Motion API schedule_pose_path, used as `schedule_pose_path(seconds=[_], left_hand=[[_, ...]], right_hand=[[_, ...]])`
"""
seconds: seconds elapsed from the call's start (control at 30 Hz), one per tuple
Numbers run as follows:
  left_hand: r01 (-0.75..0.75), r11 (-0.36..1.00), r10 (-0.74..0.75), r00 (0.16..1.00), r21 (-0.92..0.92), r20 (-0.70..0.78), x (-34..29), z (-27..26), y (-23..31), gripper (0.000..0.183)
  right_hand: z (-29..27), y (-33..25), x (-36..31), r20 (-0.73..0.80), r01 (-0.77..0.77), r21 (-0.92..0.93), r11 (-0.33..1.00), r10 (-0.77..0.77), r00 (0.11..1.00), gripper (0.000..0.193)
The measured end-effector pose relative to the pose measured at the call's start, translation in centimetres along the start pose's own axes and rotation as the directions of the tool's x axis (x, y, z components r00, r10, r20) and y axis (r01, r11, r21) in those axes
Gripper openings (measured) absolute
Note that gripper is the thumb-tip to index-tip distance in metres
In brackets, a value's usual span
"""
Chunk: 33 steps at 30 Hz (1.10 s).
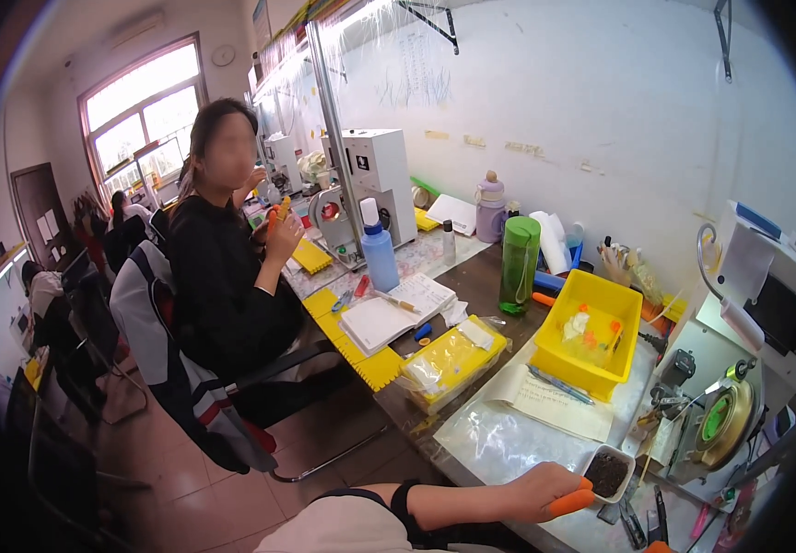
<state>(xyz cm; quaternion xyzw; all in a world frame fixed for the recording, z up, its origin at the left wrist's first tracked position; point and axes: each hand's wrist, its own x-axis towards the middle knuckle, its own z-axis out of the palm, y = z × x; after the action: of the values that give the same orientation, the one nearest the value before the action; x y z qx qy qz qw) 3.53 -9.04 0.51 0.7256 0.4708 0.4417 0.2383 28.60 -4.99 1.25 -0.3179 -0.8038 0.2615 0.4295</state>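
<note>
My left hand [541, 491] reaches in from the lower edge over the right end of the bench. Its fingers are curled together, with orange finger cots on the thumb and a finger. Right beside the fingertips is a small white square dish [621, 488] of dark granular material; I cannot tell whether they touch its rim. What the fingers hold, if anything, is hidden. Of my right hand [658, 547], only an orange-covered fingertip shows at the bottom edge. An open notebook page [559, 405] with a pen [559, 383] lies beyond the dish.
A yellow bin [555, 348] with small orange and pale pieces stands behind the notebook. Nearby are a green bottle [519, 267], a bagged yellow tray [453, 364] and a round-wheeled machine [725, 419]. Hand tools [636, 527] lie near the dish. A seated co-worker [223, 258] handles orange-yellow items at left.
</note>
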Motion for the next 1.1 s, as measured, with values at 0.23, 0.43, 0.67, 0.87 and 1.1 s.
schedule_pose_path(seconds=[0.23, 0.43, 0.67, 0.87, 1.1], left_hand=[[0.103, 0.994, -0.103, 0.994, 0.024, -0.031, -2.6, 2.2, -2.6, 0.040], [0.123, 0.992, -0.122, 0.991, 0.018, -0.049, -3.4, 3.2, -3.7, 0.040], [0.105, 0.995, -0.104, 0.993, 0.003, -0.064, -3.2, 3.1, -3.5, 0.040], [0.109, 0.994, -0.110, 0.991, -0.009, -0.074, -3.3, 3.1, -3.3, 0.039], [0.090, 0.995, -0.095, 0.985, -0.040, -0.143, -2.8, 0.9, -2.4, 0.038]], right_hand=[[0.6, 1.0, -1.8, -0.107, 0.166, 0.002, 0.986, -0.165, 0.981, 0.047], [0.3, 0.5, -1.5, 0.017, 0.040, 0.032, 0.999, -0.041, 0.999, 0.043], [0.6, 0.8, -1.2, -0.012, 0.098, 0.073, 0.993, -0.097, 0.995, 0.044], [0.6, -0.3, -1.0, 0.024, 0.034, 0.110, 0.993, -0.037, 0.999, 0.044], [-2.0, -5.6, 2.8, 0.699, -0.063, 0.608, 0.792, -0.496, 0.515, 0.039]])
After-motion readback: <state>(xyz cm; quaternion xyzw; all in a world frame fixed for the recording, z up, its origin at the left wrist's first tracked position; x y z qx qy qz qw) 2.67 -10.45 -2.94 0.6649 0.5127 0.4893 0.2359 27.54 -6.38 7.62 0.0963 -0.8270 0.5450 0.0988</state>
